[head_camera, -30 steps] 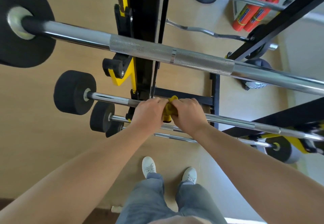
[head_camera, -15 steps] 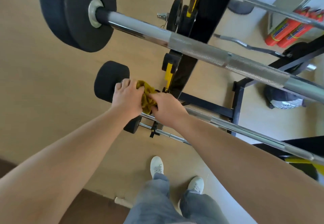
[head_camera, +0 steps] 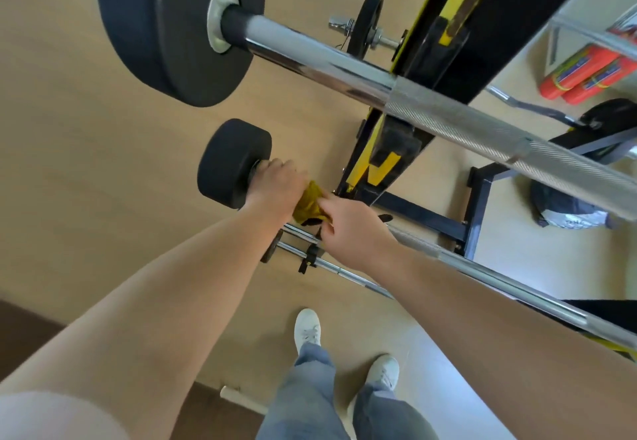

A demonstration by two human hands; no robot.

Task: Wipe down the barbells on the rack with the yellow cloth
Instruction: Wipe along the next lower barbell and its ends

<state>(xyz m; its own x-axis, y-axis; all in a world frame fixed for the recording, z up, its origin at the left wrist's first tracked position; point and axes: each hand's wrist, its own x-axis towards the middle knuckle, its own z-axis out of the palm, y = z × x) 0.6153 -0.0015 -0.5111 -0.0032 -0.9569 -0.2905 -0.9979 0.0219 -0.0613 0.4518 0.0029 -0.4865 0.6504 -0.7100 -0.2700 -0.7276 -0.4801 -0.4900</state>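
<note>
While the left hand [head_camera: 277,186] curls round the bar [head_camera: 499,279], it sits tight against the small black weight [head_camera: 232,163] at the bar's left end, knuckles up. The right hand [head_camera: 356,234] closes its fingers on the cloth [head_camera: 308,203]. The cloth is yellow, soft and crumpled, bunched at the bar between the two hands and touching both. Whether part of it goes under the left palm, I cannot tell.

The bar is shiny steel, thin and round. Just right of the right hand it has a band of fine knurling, then it runs smooth toward the near right edge. The weight is a thick matte cylinder. Farther away, the top bar [head_camera: 448,117] is thicker, chrome with a rough knurled part, and it carries a large black plate [head_camera: 172,26] with a metal hub. The rack [head_camera: 499,8] is black with yellow strips.

On the left the weight blocks the left hand. To the right the bar lies free for a long way beside the right forearm. Just nearer than the hands two thinner bars [head_camera: 331,269] lie close, with a black clip. The floor [head_camera: 86,163] is pale wood, and white shoes [head_camera: 307,329] stand near.
</note>
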